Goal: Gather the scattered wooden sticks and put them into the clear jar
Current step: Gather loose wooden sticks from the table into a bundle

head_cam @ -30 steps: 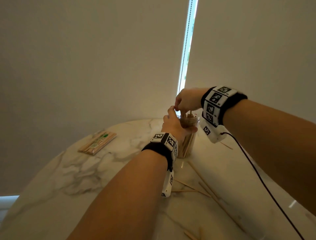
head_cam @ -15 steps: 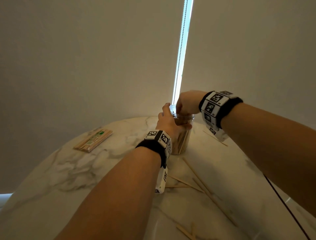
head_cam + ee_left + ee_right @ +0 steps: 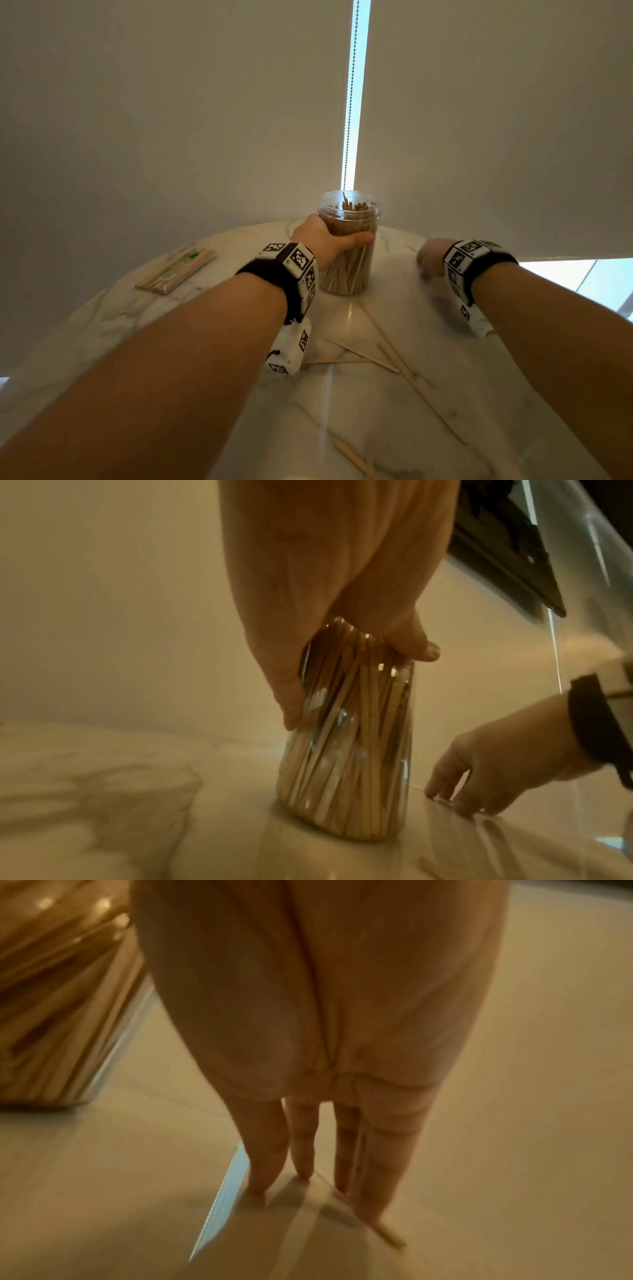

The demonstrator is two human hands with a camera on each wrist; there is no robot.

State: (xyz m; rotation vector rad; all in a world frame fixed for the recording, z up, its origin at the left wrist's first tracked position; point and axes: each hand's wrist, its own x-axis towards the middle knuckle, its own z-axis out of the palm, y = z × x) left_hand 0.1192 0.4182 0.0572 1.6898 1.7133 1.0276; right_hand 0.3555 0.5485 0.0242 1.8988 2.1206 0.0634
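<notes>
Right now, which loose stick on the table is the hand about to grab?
The stick under the right hand's fingertips, to the right of the jar. The other loose sticks lie nearer the person, with no hand on them.

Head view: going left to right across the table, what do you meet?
Packet of sticks → left hand gripping the clear jar → right hand, fingers down on the marble table.
</notes>
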